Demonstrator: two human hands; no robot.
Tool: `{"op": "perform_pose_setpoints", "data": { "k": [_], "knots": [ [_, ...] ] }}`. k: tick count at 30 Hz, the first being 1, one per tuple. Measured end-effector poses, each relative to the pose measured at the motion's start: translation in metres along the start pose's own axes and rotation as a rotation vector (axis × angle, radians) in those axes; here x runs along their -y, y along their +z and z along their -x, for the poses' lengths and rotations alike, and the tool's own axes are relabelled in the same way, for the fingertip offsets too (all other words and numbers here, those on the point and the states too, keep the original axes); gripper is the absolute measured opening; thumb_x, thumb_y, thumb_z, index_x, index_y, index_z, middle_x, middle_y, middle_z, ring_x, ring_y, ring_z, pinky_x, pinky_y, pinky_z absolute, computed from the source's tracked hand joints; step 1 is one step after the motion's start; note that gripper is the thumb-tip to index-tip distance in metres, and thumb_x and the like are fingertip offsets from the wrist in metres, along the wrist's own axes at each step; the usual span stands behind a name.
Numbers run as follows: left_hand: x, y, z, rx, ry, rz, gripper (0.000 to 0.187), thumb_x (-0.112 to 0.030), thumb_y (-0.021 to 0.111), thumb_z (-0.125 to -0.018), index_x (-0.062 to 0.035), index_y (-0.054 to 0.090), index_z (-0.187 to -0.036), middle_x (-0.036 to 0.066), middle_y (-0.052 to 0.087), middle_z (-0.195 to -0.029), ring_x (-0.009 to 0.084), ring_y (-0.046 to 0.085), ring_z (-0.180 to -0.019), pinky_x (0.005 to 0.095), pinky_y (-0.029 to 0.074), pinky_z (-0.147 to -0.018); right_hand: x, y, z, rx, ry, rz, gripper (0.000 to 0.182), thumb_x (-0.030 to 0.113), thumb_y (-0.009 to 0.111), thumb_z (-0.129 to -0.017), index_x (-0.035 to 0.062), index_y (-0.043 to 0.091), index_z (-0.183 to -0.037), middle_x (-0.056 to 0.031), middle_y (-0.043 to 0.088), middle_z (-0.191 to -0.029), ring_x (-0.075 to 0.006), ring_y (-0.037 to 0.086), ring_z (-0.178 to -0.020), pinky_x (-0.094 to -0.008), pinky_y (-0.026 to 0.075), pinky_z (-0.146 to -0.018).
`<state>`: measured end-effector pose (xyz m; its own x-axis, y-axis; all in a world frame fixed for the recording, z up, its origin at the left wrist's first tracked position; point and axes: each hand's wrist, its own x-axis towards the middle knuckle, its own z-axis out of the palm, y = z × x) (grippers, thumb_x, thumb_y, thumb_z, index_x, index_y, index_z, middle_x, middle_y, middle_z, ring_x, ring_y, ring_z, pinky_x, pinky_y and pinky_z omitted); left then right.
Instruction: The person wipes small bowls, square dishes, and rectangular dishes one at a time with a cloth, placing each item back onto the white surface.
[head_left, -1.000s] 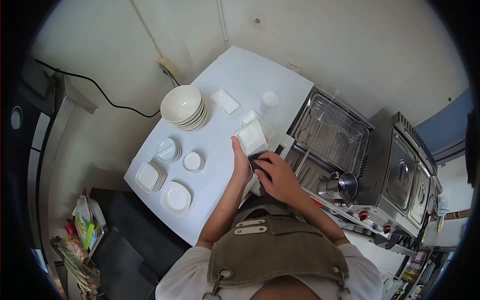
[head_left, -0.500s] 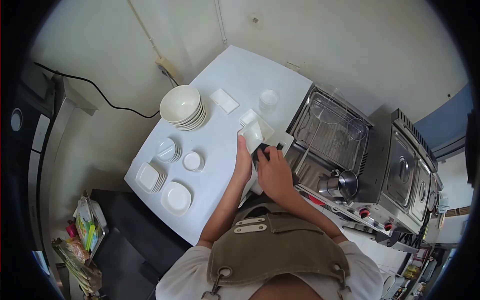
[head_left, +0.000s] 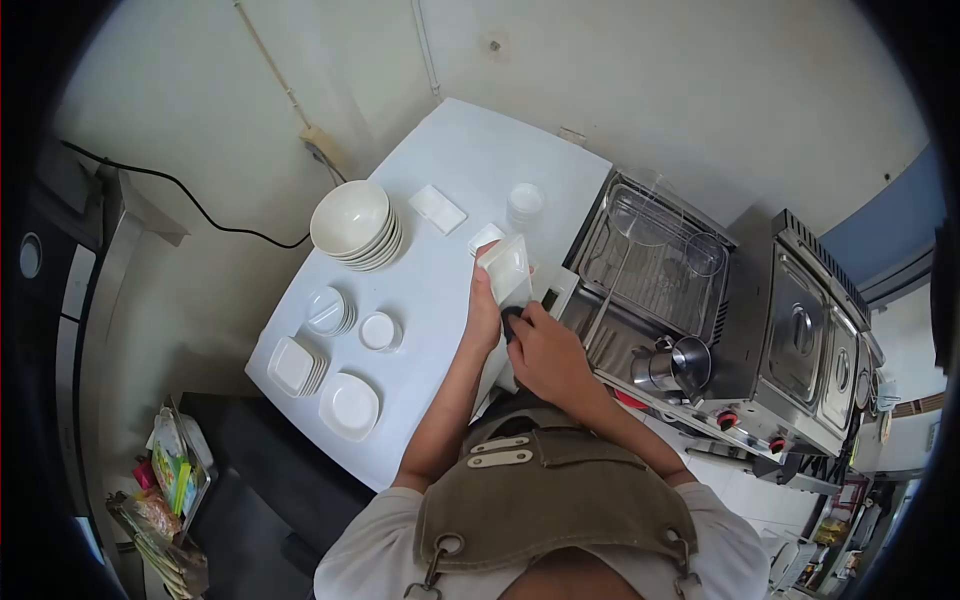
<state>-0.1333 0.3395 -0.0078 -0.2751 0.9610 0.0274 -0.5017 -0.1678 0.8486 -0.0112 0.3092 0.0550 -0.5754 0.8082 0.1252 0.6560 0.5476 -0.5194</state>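
Note:
My left hand [head_left: 484,308] is closed around a small white square dish [head_left: 507,262], tilted up on its side above the table's right edge. Just below it, my right hand [head_left: 548,348] grips a small black item [head_left: 513,322] that touches or nearly touches the dish's lower corner; its kind is mostly hidden by the fingers. Partly behind the held dish, another white dish [head_left: 486,237] rests on the table. A white rectangular dish [head_left: 437,210] and a stack of clear-sided round cups [head_left: 526,203] stand farther back.
On the white table [head_left: 490,145] stand stacked bowls [head_left: 350,218], divided round dishes [head_left: 328,311], small round bowls [head_left: 379,331], square dishes [head_left: 292,366] and a larger dish [head_left: 350,407]. To the right are a wire-rack fryer [head_left: 655,265], metal cups [head_left: 670,370] and a lidded steel warmer [head_left: 800,325].
The square dish in my left hand has tilted more upright. My right hand with the black item has moved slightly down along it. The whole view has shifted a little.

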Motion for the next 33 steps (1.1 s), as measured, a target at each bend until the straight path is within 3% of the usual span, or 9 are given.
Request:
{"op": "perform_pose_setpoints", "data": {
  "k": [3, 5, 6, 12, 15, 16, 18, 23, 33],
  "knots": [
    [-0.013, 0.004, 0.001, -0.121, -0.151, 0.198, 0.078, -0.068, 0.016, -0.091, -0.0035, 0.05, -0.117, 0.012, 0.063, -0.091, 0.0231, 0.062, -0.085, 0.034, 0.051, -0.075, -0.025, -0.004, -0.006, 0.1, -0.003, -0.202, 0.028, 0.011, 0.055, -0.081, -0.0036, 0.061, -0.103, -0.012, 0.055, -0.093, -0.026, 0.06, -0.084, -0.0353, 0.048, -0.074],
    [-0.018, 0.0, 0.004, -0.141, -0.181, 0.305, 0.08, -0.07, 0.016, -0.089, -0.0033, 0.053, -0.112, 0.012, 0.063, -0.088, 0.0229, 0.062, -0.082, 0.0332, 0.051, -0.073, -0.056, -0.007, -0.019, 0.28, 0.033, -0.989, 0.026, 0.011, 0.054, -0.084, -0.0061, 0.061, -0.102, -0.007, 0.056, -0.091, -0.0171, 0.058, -0.084, -0.0279, 0.044, -0.079],
    [-0.02, -0.002, 0.004, -0.155, -0.181, 0.374, 0.08, -0.071, 0.016, -0.089, -0.0037, 0.054, -0.108, 0.012, 0.063, -0.087, 0.0224, 0.062, -0.082, 0.0326, 0.051, -0.073, -0.047, -0.025, -0.019, 0.307, 0.289, -1.259, 0.025, 0.009, 0.054, -0.085, -0.0077, 0.06, -0.103, -0.0039, 0.054, -0.092, -0.0117, 0.053, -0.086, -0.023, 0.04, -0.081],
    [-0.029, -0.008, 0.013, -0.119, -0.215, 0.316, 0.077, -0.07, 0.019, -0.089, -0.0052, 0.054, -0.112, 0.01, 0.063, -0.093, 0.0212, 0.062, -0.086, 0.0321, 0.05, -0.078, -0.026, -0.034, -0.027, -0.092, -0.068, -0.55, 0.026, 0.009, 0.055, -0.085, -0.0024, 0.062, -0.107, -0.0086, 0.053, -0.095, -0.0205, 0.057, -0.086, -0.0279, 0.045, -0.073],
    [-0.016, -0.002, 0.018, -0.184, -0.145, 0.069, 0.07, -0.061, 0.023, -0.095, -0.0043, 0.047, -0.127, 0.009, 0.055, -0.12, 0.0208, 0.053, -0.111, 0.0336, 0.041, -0.096, -0.011, -0.022, -0.033, -0.218, -0.204, -0.224, 0.03, 0.002, 0.06, -0.078, 0.0006, 0.062, -0.109, -0.0124, 0.051, -0.097, -0.0266, 0.054, -0.082, -0.0342, 0.046, -0.069],
    [-0.002, -0.01, 0.013, -0.147, -0.103, 0.044, 0.055, -0.045, 0.025, -0.101, -0.0002, 0.045, -0.127, 0.011, 0.05, -0.124, 0.0191, 0.046, -0.114, 0.0315, 0.035, -0.1, -0.009, -0.018, -0.037, -0.281, -0.233, -0.019, 0.031, 0.005, 0.06, -0.078, 0.002, 0.063, -0.109, -0.0119, 0.051, -0.097, -0.0257, 0.054, -0.085, -0.0339, 0.047, -0.069],
    [0.004, -0.012, 0.013, -0.137, -0.036, -0.062, 0.055, -0.043, 0.024, -0.101, 0.0006, 0.044, -0.128, 0.011, 0.05, -0.123, 0.0195, 0.045, -0.114, 0.0312, 0.034, -0.1, -0.008, -0.011, -0.041, -0.358, -0.28, 0.244, 0.036, 0.008, 0.058, -0.076, 0.0032, 0.062, -0.111, -0.0115, 0.05, -0.094, -0.0249, 0.053, -0.087, -0.0336, 0.047, -0.067],
    [-0.026, 0.007, 0.023, -0.089, 0.127, -0.391, 0.05, -0.038, 0.024, -0.102, 0.0014, 0.045, -0.125, 0.014, 0.052, -0.118, 0.0211, 0.046, -0.11, 0.0298, 0.032, -0.098, 0.005, -0.012, -0.03, -0.303, -0.187, 0.3, 0.037, 0.007, 0.062, -0.073, -0.0011, 0.061, -0.109, -0.013, 0.049, -0.094, -0.027, 0.054, -0.086, -0.0344, 0.048, -0.067],
    [-0.017, 0.01, 0.021, -0.042, 0.106, -0.206, 0.051, -0.042, 0.026, -0.101, 0.0002, 0.048, -0.118, 0.011, 0.054, -0.109, 0.019, 0.047, -0.105, 0.0295, 0.034, -0.095, 0.004, -0.03, -0.015, -0.138, -0.094, -0.1, 0.029, 0.006, 0.055, -0.081, -0.0027, 0.059, -0.108, -0.0141, 0.048, -0.092, -0.0306, 0.057, -0.081, -0.0392, 0.047, -0.068]
  ]
}}
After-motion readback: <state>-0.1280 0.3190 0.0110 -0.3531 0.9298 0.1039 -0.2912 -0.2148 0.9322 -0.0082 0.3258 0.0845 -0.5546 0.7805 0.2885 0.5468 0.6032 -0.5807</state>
